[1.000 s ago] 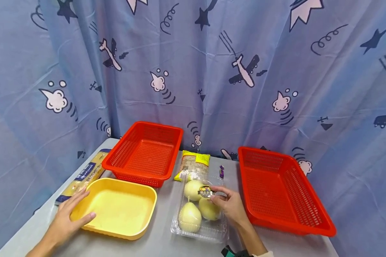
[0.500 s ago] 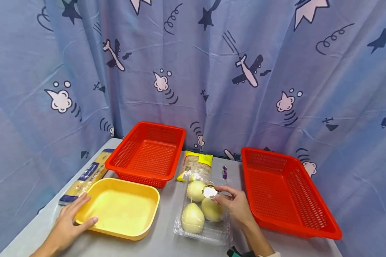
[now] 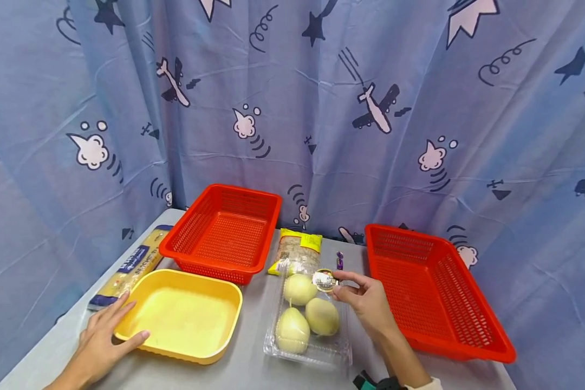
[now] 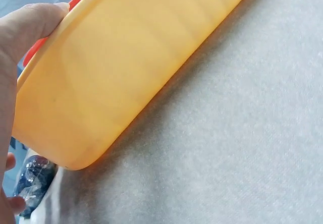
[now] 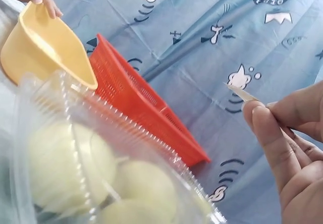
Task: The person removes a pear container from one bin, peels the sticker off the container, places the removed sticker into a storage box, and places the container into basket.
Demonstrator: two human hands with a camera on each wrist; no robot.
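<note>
In the head view my right hand (image 3: pixel 372 311) pinches a small round label sticker (image 3: pixel 324 280) between thumb and fingertips. The right wrist view shows the sticker (image 5: pixel 241 94) nearly edge-on, apart from the packaging. Just left of that hand is a clear plastic clamshell box (image 3: pixel 309 362), with several pale yellow-green pears (image 3: pixel 293 330) visible through its lid. My left hand (image 3: pixel 99 344) rests at the left end of a yellow plastic basin (image 3: pixel 200 358), fingers spread. In the left wrist view the thumb lies on the basin's rim (image 4: pixel 75 19).
Behind the basin stands a red mesh basket (image 3: pixel 219 233), and another red basket (image 3: pixel 424 292) is at the right. A long blue-and-tan packet (image 3: pixel 134 264) lies along the left edge. Behind the box are a yellow-topped bag (image 3: pixel 297 246) and a purple-wrapped candy (image 3: pixel 339 261).
My right hand has moved right and away from me with the sticker, which has tilted and shifted off the pears in the head view. The left hand stays at the basin.
</note>
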